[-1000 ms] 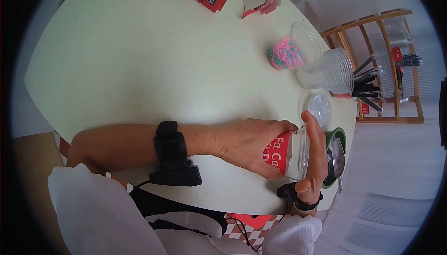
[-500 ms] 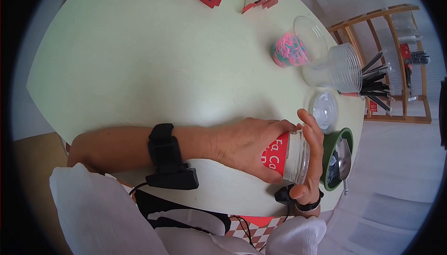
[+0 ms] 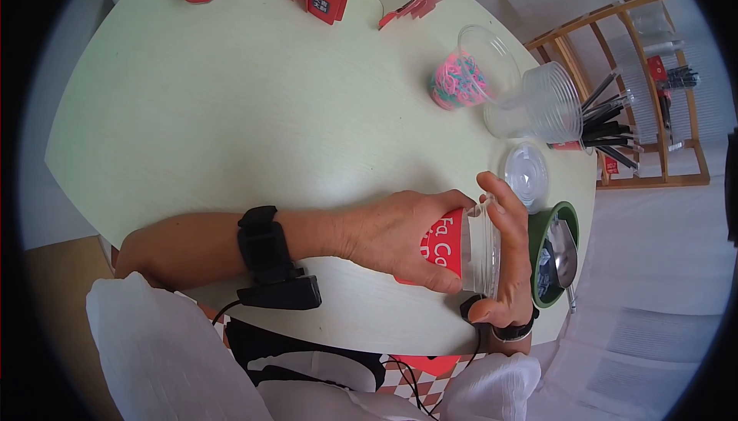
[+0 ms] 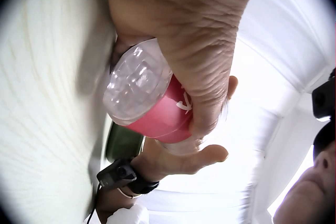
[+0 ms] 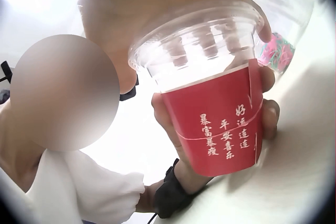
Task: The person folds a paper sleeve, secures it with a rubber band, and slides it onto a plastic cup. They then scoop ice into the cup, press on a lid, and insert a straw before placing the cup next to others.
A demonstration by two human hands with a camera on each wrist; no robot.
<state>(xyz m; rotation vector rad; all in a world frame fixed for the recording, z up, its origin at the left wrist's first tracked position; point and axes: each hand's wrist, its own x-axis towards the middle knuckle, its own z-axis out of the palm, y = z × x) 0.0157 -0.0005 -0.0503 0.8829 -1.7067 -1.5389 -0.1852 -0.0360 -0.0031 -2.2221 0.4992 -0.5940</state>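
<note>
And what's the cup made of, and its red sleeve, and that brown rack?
The cup: probably clear, glossy plastic, since it's see-through and shines. Its red sleeve: likely smooth paper or thin card; it's printed, and one edge overlaps. The brown rack: seems wooden with a plain finish, going by its tan bars.

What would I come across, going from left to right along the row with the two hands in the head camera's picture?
Left forearm → black wrist strap → left hand → clear cup with a red sleeve → right hand → green bowl.
</note>
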